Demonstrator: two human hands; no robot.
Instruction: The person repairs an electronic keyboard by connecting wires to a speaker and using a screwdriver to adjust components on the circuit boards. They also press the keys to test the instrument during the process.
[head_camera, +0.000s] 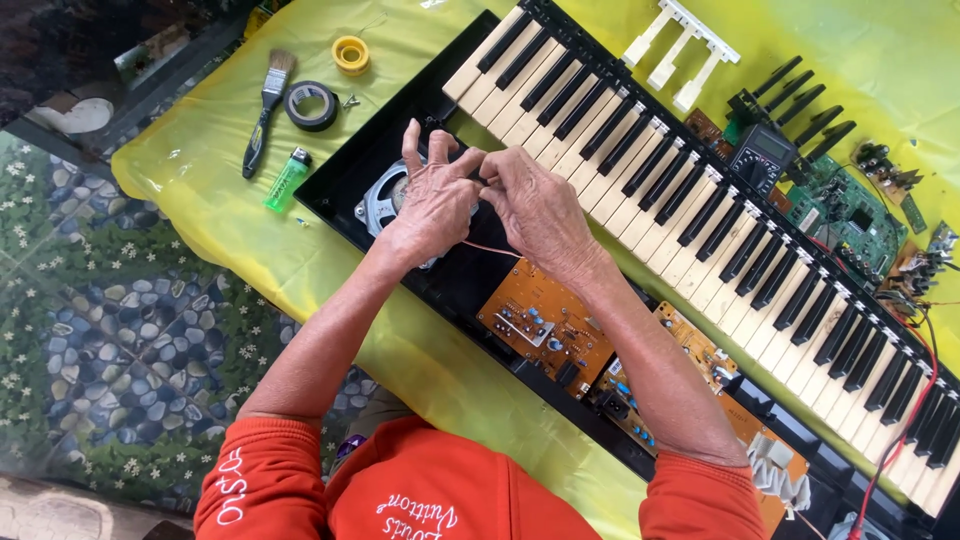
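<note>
An opened electronic keyboard (700, 190) lies diagonally on a yellow-green cloth. My left hand (432, 195) rests over a round grey speaker (380, 205) in the keyboard's left end, fingers pinched. My right hand (535, 205) meets it fingertip to fingertip above the speaker. A thin red wire (490, 247) runs out from under both hands toward the orange circuit board (545, 325). What the fingertips pinch is too small to make out.
A paintbrush (265, 110), black tape roll (311, 105), yellow tape roll (351, 54) and green lighter (287, 179) lie at the left. Loose white keys (680, 50), black keys (800, 100), a multimeter (760, 155) and green boards (850, 215) sit beyond the keyboard. Pebble floor lies below left.
</note>
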